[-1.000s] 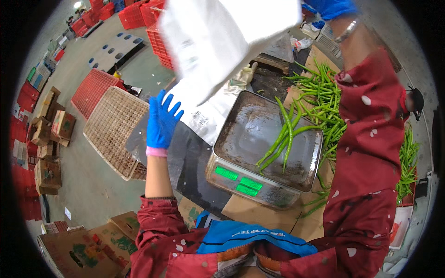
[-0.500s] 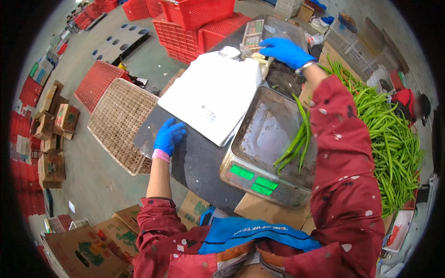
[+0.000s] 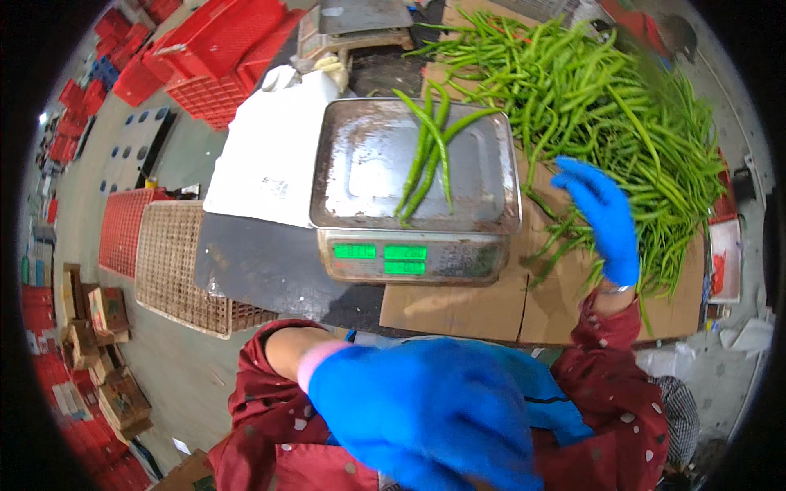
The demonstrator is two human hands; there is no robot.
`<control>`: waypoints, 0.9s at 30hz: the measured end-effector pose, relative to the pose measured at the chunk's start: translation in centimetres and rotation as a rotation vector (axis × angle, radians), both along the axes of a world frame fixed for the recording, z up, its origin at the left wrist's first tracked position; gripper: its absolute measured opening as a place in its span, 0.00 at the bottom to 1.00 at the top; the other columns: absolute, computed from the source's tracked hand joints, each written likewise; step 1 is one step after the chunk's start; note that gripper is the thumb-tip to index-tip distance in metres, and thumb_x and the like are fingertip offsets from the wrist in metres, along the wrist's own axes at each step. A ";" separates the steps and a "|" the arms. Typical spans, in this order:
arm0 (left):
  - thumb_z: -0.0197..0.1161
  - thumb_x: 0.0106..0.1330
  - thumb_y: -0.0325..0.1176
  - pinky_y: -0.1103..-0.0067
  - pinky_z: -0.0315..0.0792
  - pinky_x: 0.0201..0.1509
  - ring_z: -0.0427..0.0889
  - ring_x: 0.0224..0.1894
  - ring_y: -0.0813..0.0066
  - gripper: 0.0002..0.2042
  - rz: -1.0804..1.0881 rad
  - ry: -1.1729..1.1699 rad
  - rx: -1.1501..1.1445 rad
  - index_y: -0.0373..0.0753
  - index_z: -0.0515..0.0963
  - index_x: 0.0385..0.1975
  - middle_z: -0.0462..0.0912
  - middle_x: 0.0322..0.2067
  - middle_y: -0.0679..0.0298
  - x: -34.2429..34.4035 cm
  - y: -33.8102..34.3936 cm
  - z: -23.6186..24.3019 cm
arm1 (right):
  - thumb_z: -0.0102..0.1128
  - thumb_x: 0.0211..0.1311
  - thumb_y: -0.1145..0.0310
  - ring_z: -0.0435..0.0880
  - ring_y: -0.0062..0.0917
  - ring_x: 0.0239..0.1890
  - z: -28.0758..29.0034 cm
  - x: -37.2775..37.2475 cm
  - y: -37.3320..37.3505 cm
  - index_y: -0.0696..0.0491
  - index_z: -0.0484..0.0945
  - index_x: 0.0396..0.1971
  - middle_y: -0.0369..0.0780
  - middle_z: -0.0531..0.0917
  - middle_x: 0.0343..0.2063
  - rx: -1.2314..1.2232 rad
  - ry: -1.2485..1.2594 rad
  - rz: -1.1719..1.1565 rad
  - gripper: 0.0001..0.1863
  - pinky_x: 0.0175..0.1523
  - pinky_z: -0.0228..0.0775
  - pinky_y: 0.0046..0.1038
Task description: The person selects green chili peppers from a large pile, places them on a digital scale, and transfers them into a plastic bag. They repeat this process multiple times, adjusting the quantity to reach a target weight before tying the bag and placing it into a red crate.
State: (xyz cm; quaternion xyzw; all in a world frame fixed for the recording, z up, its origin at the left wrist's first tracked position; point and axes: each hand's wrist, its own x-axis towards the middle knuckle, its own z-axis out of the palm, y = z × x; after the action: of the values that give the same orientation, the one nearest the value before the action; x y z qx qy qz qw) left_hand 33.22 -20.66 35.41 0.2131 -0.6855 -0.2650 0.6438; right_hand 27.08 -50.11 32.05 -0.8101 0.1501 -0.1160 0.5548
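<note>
A steel weighing scale (image 3: 360, 164) with green displays sits on the dark table, several long green peppers (image 3: 430, 147) lying on its pan. A white bag pile (image 3: 262, 155) lies against its left side. My right hand (image 3: 598, 213), in a blue glove, is right of the scale at the edge of a large pepper heap (image 3: 589, 98), fingers slightly bent and apart, holding nothing visible. My left hand (image 3: 417, 409), also gloved blue, is close under the camera in front of my apron, blurred, its fingers indistinct.
Cardboard (image 3: 450, 311) lies under the scale and heap. Red crates (image 3: 205, 57) are stacked at back left; a beige crate (image 3: 172, 262) and boxes (image 3: 106, 315) are on the left floor. A second scale (image 3: 360, 16) stands at the back. A person (image 3: 643, 29) is partly visible at back right.
The white bag, earlier raised in my right hand, lies on the pile. My right hand has come down beside the peppers; my left has left the table and moved toward my body. The view has turned.
</note>
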 end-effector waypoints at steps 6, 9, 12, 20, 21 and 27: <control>0.60 0.66 0.37 0.67 0.72 0.44 0.78 0.38 0.61 0.09 -0.281 0.333 -0.072 0.38 0.80 0.36 0.78 0.36 0.60 -7.2 -4.4 1.1 | 0.56 0.64 0.69 0.80 0.22 0.43 -10.1 -9.5 1.9 0.57 0.76 0.51 0.39 0.82 0.41 0.235 0.143 -0.117 0.17 0.49 0.70 0.24; 0.60 0.65 0.35 0.68 0.72 0.43 0.78 0.38 0.61 0.08 -0.233 0.364 -0.151 0.38 0.79 0.36 0.78 0.36 0.60 -9.2 -5.8 0.1 | 0.57 0.63 0.67 0.81 0.22 0.41 -13.1 -12.6 2.3 0.55 0.77 0.50 0.40 0.83 0.39 0.169 0.194 -0.146 0.17 0.47 0.71 0.25; 0.60 0.65 0.35 0.68 0.72 0.41 0.78 0.38 0.61 0.08 -0.268 0.302 -0.165 0.38 0.79 0.36 0.78 0.37 0.59 -9.5 -7.1 -0.6 | 0.58 0.62 0.65 0.82 0.25 0.38 -14.8 -14.4 1.7 0.52 0.78 0.49 0.42 0.84 0.37 0.018 0.236 -0.224 0.17 0.44 0.73 0.26; 0.55 0.65 0.33 0.67 0.73 0.44 0.79 0.38 0.54 0.12 -0.327 0.204 0.079 0.33 0.78 0.41 0.80 0.34 0.53 -5.2 -8.8 0.0 | 0.60 0.58 0.55 0.83 0.35 0.34 -17.8 -12.1 -1.2 0.52 0.79 0.44 0.45 0.83 0.33 -0.310 0.252 -0.509 0.20 0.39 0.73 0.34; 0.53 0.65 0.30 0.67 0.73 0.44 0.80 0.37 0.53 0.11 -0.204 0.261 0.122 0.31 0.79 0.40 0.80 0.33 0.52 -4.5 -8.7 -0.5 | 0.60 0.57 0.54 0.82 0.37 0.33 -18.1 -11.2 -1.7 0.52 0.79 0.42 0.45 0.83 0.31 -0.366 0.294 -0.514 0.19 0.37 0.73 0.35; 0.48 0.67 0.26 0.72 0.72 0.48 0.80 0.39 0.66 0.09 0.774 0.518 0.551 0.30 0.76 0.33 0.81 0.35 0.54 -1.5 -4.8 -4.4 | 0.61 0.54 0.54 0.80 0.41 0.29 -20.2 -6.7 -1.9 0.52 0.78 0.31 0.45 0.81 0.27 -0.539 0.217 -0.402 0.16 0.32 0.71 0.40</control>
State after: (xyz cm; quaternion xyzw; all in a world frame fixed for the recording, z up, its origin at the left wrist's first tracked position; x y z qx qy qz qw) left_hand 31.75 -25.44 30.98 0.5388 -0.2807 -0.2224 0.7625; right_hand 20.35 -51.96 11.84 -0.8893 0.3284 -0.1716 0.2681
